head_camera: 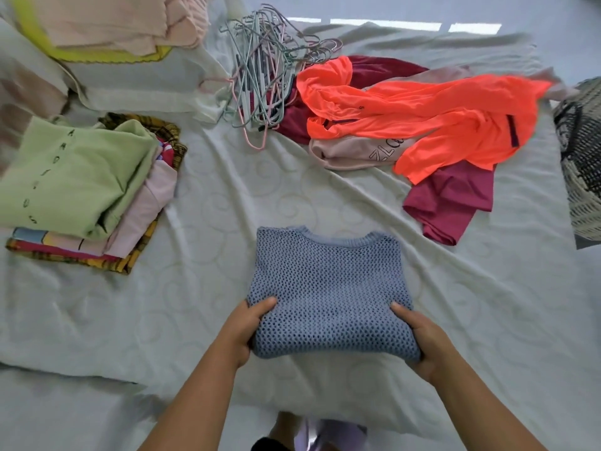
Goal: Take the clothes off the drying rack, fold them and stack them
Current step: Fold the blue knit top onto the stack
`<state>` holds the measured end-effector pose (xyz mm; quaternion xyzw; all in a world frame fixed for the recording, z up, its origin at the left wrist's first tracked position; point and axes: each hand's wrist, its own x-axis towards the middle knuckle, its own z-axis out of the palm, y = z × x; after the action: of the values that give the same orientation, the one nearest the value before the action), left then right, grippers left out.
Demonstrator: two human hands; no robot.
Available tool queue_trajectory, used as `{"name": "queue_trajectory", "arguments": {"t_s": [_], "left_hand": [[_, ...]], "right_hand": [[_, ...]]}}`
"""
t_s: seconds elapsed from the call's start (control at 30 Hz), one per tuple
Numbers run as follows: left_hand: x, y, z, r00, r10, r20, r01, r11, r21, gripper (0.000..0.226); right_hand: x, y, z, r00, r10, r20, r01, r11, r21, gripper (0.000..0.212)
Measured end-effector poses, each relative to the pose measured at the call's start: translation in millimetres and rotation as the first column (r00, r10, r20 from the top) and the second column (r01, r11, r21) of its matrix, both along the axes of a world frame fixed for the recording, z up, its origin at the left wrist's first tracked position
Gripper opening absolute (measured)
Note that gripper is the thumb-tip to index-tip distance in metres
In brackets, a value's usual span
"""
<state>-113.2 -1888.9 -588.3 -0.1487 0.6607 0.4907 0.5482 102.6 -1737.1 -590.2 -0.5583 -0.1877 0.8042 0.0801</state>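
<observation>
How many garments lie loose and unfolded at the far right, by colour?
Neon orange garment: 1
Dark maroon garment: 1
Magenta garment: 1
Pale pink printed garment: 1
Total: 4, though overlapping hides the edges, so the two reds might be one piece.

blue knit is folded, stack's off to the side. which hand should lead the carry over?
Left, probably. The folded stack lies on the left side of the bed, nearer the left hand. Both hands grip the blue knit sweater; the right hand would just support its far edge.

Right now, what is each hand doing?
Left hand: closed on the folded blue knit sweater, left edge.
Right hand: closed on its right edge.
</observation>
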Motion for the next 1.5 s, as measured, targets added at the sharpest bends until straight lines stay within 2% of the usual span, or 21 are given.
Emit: {"name": "queue_trajectory", "arguments": {"t_s": [0.07,0.1,0.2,0.23,0.4,0.47,0.57,0.63,0.77,0.9,0.97,1.07,1.1,1.2,1.27,1.33,1.4,1.5], "left_hand": [[-4.9,-3.1,3.1,1.0,-0.004,-0.001,0.004,1.0,0.031,0.034],[-9.5,-1.9,6.9,1.0,0.009,0.008,-0.01,0.998,0.058,0.032],[-31.1,10.7,16.7,1.0,0.014,0.0,-0.014,0.992,0.125,0.032],[-41.4,17.1,22.2,1.0,0.009,-0.008,-0.008,0.989,0.145,0.032],[-124.0,43.8,55.9,0.995,0.006,-0.1,0.015,0.977,0.211,0.03],[-166.2,46.2,73.3,0.987,-0.011,-0.16,0.05,0.969,0.24,0.031],[-236.3,39.6,105.4,0.969,-0.027,-0.245,0.097,0.956,0.278,0.031],[-288.5,28.3,127.5,0.95,-0.018,-0.313,0.115,0.949,0.294,0.026],[-394.1,-18.1,159.8,0.895,-0.003,-0.446,0.141,0.95,0.277,0.019],[-468.0,-78.6,157.2,0.851,-0.023,-0.525,0.158,0.964,0.212,0.019],[-491.3,-107.0,130.8,0.84,-0.06,-0.539,0.127,0.988,0.089,0.02],[-506.9,-149.5,79.6,0.823,-0.203,-0.53,0.113,0.974,-0.198,0.025],[-508.5,-160.0,65.6,0.838,-0.192,-0.511,0.087,0.971,-0.221,0.026],[-506.3,-167.7,49.3,0.868,-0.011,-0.496,-0.025,0.998,-0.066,0.016],[-508.0,-162.5,53.1,0.841,0.126,-0.526,-0.113,0.992,0.058,0.016],[-516.4,-161.1,61.3,0.798,0.195,-0.57,-0.142,0.98,0.136,0.018],[-525.2,-168.2,65.0,0.777,0.159,-0.608,-0.109,0.987,0.119,0.022],[-526.6,-181.2,58.2,0.81,-0.114,-0.576,0.066,0.992,-0.103,0.026]], "right_hand": [[-7.0,-0.7,8.9,0.999,-0.026,-0.039,0.027,1.0,0.011,0.047],[-12.1,1.0,14.8,0.998,-0.041,-0.054,0.042,0.999,0.026,0.058],[-32.8,9.9,29.6,0.994,-0.051,-0.093,0.059,0.994,0.089,0.108],[-41.5,12.9,34.5,0.992,-0.056,-0.111,0.069,0.991,0.116,0.115],[-116.5,19.1,60.5,0.971,-0.125,-0.202,0.163,0.969,0.185,0.122],[-156.8,13.5,72.5,0.955,-0.16,-0.248,0.212,0.956,0.201,0.113],[-227.3,-1.0,91.1,0.908,-0.214,-0.36,0.3,0.932,0.202,0.052],[-280.2,-14.7,104.1,0.892,-0.193,-0.409,0.302,0.927,0.221,0.038],[-378.9,-55.7,117.7,0.889,-0.086,-0.449,0.25,0.913,0.321,0.03],[-449.0,-112.3,100.7,0.925,0.018,-0.381,0.13,0.924,0.359,0.032],[-468.0,-142.9,74.8,0.959,0.081,-0.273,0.019,0.938,0.347,0.036],[-472.0,-173.5,35.0,0.976,0.17,-0.133,-0.132,0.957,0.258,0.032],[-471.0,-177.2,26.3,0.978,0.18,-0.108,-0.151,0.961,0.233,0.031],[-476.9,-174.5,18.5,0.978,0.2,-0.055,-0.177,0.942,0.284,0.04],[-488.2,-169.8,25.2,0.978,0.196,-0.072,-0.155,0.915,0.373,0.043],[-500.0,-168.3,32.3,0.974,0.192,-0.119,-0.12,0.887,0.446,0.04],[-506.3,-173.3,37.9,0.969,0.193,-0.154,-0.102,0.882,0.46,0.035],[-503.2,-187.8,29.8,0.979,0.175,-0.102,-0.11,0.884,0.455,0.039]]}}
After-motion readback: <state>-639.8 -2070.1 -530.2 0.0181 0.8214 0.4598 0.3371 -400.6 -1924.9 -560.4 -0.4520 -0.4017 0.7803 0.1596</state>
